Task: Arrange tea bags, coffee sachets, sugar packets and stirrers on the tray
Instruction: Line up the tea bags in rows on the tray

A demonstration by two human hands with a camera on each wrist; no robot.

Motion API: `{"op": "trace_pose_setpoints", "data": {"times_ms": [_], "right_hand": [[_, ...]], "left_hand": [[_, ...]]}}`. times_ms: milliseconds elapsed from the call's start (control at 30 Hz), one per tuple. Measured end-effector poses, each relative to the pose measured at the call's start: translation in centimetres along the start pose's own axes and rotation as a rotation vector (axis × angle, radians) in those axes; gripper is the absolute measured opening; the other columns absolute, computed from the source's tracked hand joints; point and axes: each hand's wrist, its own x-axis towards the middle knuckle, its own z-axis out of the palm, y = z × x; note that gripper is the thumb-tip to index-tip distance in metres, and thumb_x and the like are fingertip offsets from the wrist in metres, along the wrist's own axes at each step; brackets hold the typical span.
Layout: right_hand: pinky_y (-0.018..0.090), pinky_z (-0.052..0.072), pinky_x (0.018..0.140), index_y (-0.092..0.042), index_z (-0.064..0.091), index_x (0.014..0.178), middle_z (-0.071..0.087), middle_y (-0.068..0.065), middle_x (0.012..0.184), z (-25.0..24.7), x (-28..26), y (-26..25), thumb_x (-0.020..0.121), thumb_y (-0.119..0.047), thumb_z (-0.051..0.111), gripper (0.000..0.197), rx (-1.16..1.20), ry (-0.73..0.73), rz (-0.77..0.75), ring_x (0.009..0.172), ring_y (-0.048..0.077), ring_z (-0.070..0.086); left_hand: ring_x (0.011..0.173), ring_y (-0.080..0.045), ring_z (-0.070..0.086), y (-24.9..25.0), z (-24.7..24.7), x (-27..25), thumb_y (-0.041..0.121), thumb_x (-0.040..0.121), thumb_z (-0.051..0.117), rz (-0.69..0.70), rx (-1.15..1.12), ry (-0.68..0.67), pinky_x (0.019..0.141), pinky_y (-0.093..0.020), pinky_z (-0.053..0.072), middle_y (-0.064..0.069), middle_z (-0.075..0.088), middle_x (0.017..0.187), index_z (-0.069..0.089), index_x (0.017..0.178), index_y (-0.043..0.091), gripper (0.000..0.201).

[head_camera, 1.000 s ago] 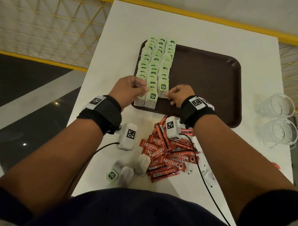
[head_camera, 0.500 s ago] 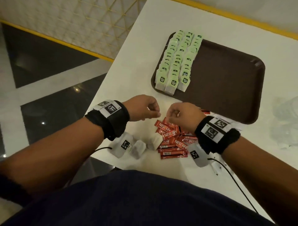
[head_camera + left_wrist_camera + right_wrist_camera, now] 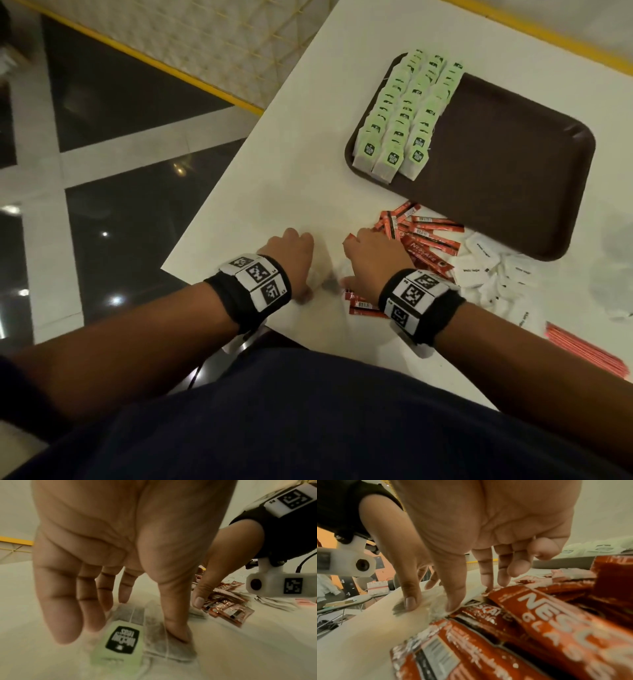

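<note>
Three rows of green-tagged tea bags [image 3: 402,120] fill the left side of the brown tray [image 3: 496,164]. Near the table's front edge my left hand [image 3: 291,253] hovers over two loose tea bags [image 3: 120,639], fingers fairly straight and the thumb pressing on the right one [image 3: 173,649]. Beside it, my right hand [image 3: 370,257] reaches down with thumb and forefinger touching another loose tea bag [image 3: 435,609] at the edge of the red coffee sachets [image 3: 428,240]. White sugar packets [image 3: 486,270] lie to the right, with red stirrers [image 3: 582,353] further right.
The right two thirds of the tray are bare. Blurred clear glasses [image 3: 616,240] stand at the far right. The table's left edge [image 3: 239,178] drops to a dark tiled floor, and a yellow-framed mesh rail [image 3: 239,44] runs behind.
Both hands have pulled back from the tea bag rows on the tray to the near table edge and lowered onto the loose tea bags there. The head view has swung left.
</note>
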Motion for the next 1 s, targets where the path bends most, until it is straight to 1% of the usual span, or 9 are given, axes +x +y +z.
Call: {"op": "trace_pose_setpoints", "data": {"times_ms": [200, 300, 367, 533, 600, 667, 733, 867, 1000], "right_hand": [[0.038, 0.045, 0.08, -0.019, 0.056, 0.106, 0.056, 0.004, 0.107, 0.2, 0.2, 0.5, 0.088, -0.039, 0.064, 0.029, 0.105, 0.025, -0.004, 0.102, 0.027, 0.055], [0.034, 0.045, 0.071, -0.022, 0.048, 0.078, 0.057, -0.001, 0.084, -0.1, 0.1, 1.1, 0.09, -0.034, 0.059, 0.02, 0.286, 0.022, 0.001, 0.083, 0.023, 0.057], [0.034, 0.048, 0.07, -0.02, 0.051, 0.076, 0.059, -0.001, 0.08, -0.3, -0.1, 1.4, 0.09, -0.03, 0.059, 0.018, 0.427, 0.013, 0.026, 0.075, 0.02, 0.056], [0.03, 0.048, 0.065, -0.015, 0.053, 0.074, 0.059, -0.001, 0.077, -1.6, -0.9, 2.3, 0.088, -0.02, 0.061, 0.018, 0.787, 0.085, 0.055, 0.07, 0.011, 0.053], [0.041, 0.053, 0.069, -0.015, 0.049, 0.07, 0.059, 0.002, 0.076, -2.1, -0.8, 2.9, 0.084, -0.015, 0.061, 0.018, 0.907, 0.1, 0.066, 0.072, 0.013, 0.057], [0.047, 0.055, 0.081, -0.012, 0.047, 0.07, 0.068, 0.007, 0.09, -2.4, -0.5, 3.6, 0.084, -0.011, 0.058, 0.018, 1.043, 0.091, 0.07, 0.092, 0.017, 0.066], [0.042, 0.054, 0.081, -0.013, 0.046, 0.068, 0.073, 0.006, 0.099, -2.8, -0.2, 4.4, 0.087, -0.005, 0.055, 0.022, 1.21, 0.063, 0.082, 0.096, 0.023, 0.068], [0.028, 0.05, 0.073, -0.016, 0.049, 0.069, 0.071, 0.0, 0.078, -3.9, -0.1, 5.9, 0.089, -0.002, 0.06, 0.027, 1.397, 0.11, 0.144, 0.094, 0.023, 0.07], [0.017, 0.053, 0.061, -0.01, 0.059, 0.081, 0.065, 0.003, 0.073, -4.6, 0.4, 7.7, 0.087, -0.01, 0.07, 0.012, 1.49, 0.178, 0.245, 0.065, 0.009, 0.063]], "left_hand": [[0.098, -0.031, 0.06, -0.3, 0.0, 0.9, 0.022, 0.08, 0.075, 0.065, -0.066, -0.023, 0.077, -0.035, 0.05, -0.013, 0.054, 0.115, 0.047, 0.117, 0.006, 0.048], [0.085, -0.025, 0.06, -0.8, -0.5, 1.4, 0.019, 0.084, 0.068, 0.086, -0.163, -0.039, 0.069, -0.031, 0.048, -0.01, 0.061, 0.107, 0.05, 0.103, 0.01, 0.028], [0.074, -0.02, 0.056, -1.0, -1.0, 1.7, 0.018, 0.083, 0.069, 0.082, -0.18, -0.06, 0.062, -0.027, 0.044, -0.007, 0.062, 0.099, 0.049, 0.095, 0.011, 0.025], [0.091, -0.024, 0.067, -1.4, -2.1, 2.5, 0.012, 0.08, 0.065, 0.122, -0.066, -0.122, 0.075, -0.031, 0.052, -0.007, 0.073, 0.099, 0.07, 0.102, 0.005, 0.024], [0.091, -0.024, 0.066, -1.5, -2.5, 2.9, 0.011, 0.079, 0.065, 0.138, -0.06, -0.119, 0.078, -0.032, 0.053, -0.007, 0.072, 0.099, 0.071, 0.102, 0.006, 0.025], [0.089, -0.022, 0.063, -1.5, -3.1, 3.3, 0.014, 0.081, 0.066, 0.156, -0.109, -0.083, 0.078, -0.031, 0.051, -0.004, 0.071, 0.099, 0.069, 0.101, 0.009, 0.021], [0.089, -0.02, 0.058, -1.4, -3.9, 3.8, 0.02, 0.084, 0.07, 0.187, -0.177, -0.035, 0.077, -0.028, 0.046, 0.0, 0.066, 0.098, 0.066, 0.103, 0.012, 0.021], [0.086, -0.016, 0.053, -1.1, -5.7, 5.0, 0.025, 0.084, 0.075, 0.249, -0.333, 0.042, 0.073, -0.025, 0.039, 0.004, 0.06, 0.096, 0.061, 0.095, 0.017, 0.02], [0.085, -0.021, 0.066, -0.4, -7.9, 6.5, 0.018, 0.083, 0.075, 0.245, -0.699, 0.021, 0.072, -0.034, 0.061, -0.004, 0.064, 0.1, 0.061, 0.1, 0.011, 0.023]]}}
